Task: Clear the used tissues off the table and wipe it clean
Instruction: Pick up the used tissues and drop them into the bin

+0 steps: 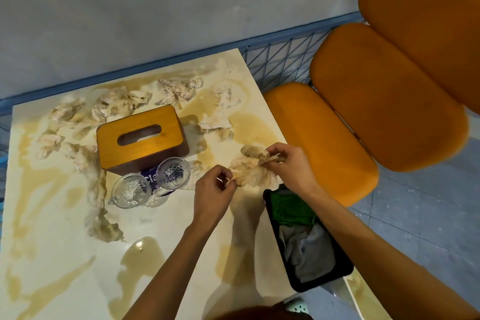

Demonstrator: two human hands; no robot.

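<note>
— What are the hands holding?

— We see both on one soggy, brown-stained wad of tissue (250, 170), lifted just above the right side of the table (52, 280). The left hand (211, 189) pinches the wad's near left corner between thumb and curled fingers. The right hand (287, 163) grips the far right end, fingers closed round a twisted tail of paper.

— And where do we find the rest of the mess?

— The other used tissues (119, 104) lie crumpled across the far half of the table, ringing the wooden tissue box (141, 138) on its left, far and right sides. A long soaked strip (100, 215) trails from the box's left end towards us. Brown liquid stains most of the tabletop, and a puddle (142, 249) sits near the front, left of the left forearm.

— What stands just this side of the box?

— We see two glass cups (131, 189), side by side on a purple packet (152, 178), left of the left hand.

— Anything to wipe with?

— Under the right forearm, at the table's right edge, we see a black tray (340, 262) holding a green cloth (291, 208) at its far end and a grey cloth (309, 252) nearer us. We cannot tell whether the tray rests fully on the table. Orange cushions (322, 143) stand to the right.
</note>
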